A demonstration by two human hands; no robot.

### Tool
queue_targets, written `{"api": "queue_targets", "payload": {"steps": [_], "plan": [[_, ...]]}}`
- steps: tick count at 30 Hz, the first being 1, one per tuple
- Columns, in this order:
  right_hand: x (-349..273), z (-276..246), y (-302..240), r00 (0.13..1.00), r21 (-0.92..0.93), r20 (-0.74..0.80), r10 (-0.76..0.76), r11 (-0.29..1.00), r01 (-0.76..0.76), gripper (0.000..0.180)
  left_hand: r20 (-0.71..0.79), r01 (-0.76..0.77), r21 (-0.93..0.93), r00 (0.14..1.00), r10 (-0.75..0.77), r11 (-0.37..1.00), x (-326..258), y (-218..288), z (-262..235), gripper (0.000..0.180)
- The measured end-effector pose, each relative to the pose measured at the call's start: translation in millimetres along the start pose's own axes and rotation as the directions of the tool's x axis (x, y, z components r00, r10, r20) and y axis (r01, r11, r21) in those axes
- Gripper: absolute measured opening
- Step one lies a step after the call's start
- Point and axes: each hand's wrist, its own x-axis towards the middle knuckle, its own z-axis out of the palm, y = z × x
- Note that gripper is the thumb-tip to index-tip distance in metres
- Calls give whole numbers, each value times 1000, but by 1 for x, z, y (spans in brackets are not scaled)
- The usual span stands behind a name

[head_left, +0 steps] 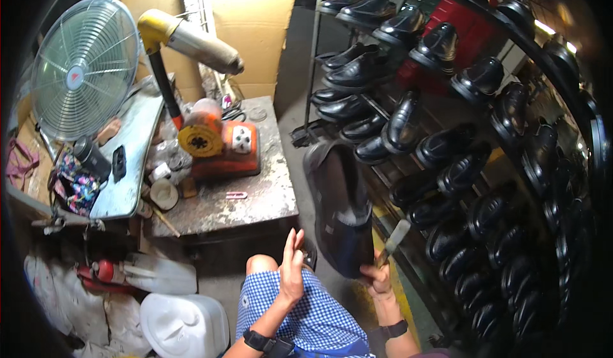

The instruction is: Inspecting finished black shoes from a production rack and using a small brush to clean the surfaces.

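The right hand point(380, 280) grasps a black shoe point(341, 237) by its heel end, with a narrow tool point(398, 235) rising from the same grip. The tool's upper part is a pale flat strip; its lower end is hidden by the fingers, so its kind is hard to tell. The shoe is held in the air just off the right edge of the worktop point(274, 189), past the near right corner, toe pointing away from the person. Its opening shows, but the sole is turned out of sight, and the dark interior hides detail apart from a paler patch.

The left hand point(292, 275) is released and empty, fingers raised, apart from the shoe and just off the worktop's front edge. Both forearms are cut off below.

On the worktop stands an orange base point(233, 154) with a yellow reel-like disc point(200, 141); a grey-barrelled device point(204, 48) reaches above. A pink object point(236, 195) lies between the base and the front edge. Near the left edge, clutter around a round pot point(164, 193) overlaps and blurs together.

On the rack point(316, 58), black shoes merge into the dark rim at the far right.
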Motion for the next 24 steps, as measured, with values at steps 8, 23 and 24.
{"api": "queue_targets", "payload": {"steps": [8,23,24], "plan": [[139,70,-55,877,-40,-338,-341,936,349,28,97,-323,654,933,348,684,-7,-20,-5,31],[352,93,-135,811,25,-551,-199,967,254,43,62,-311,656,930,361,688,-1,-18,-8,24],[340,84,-130,858,-9,-464,-221,969,245,43,64,-334,664,917,395,669,-1,-18,-6,24]]}}
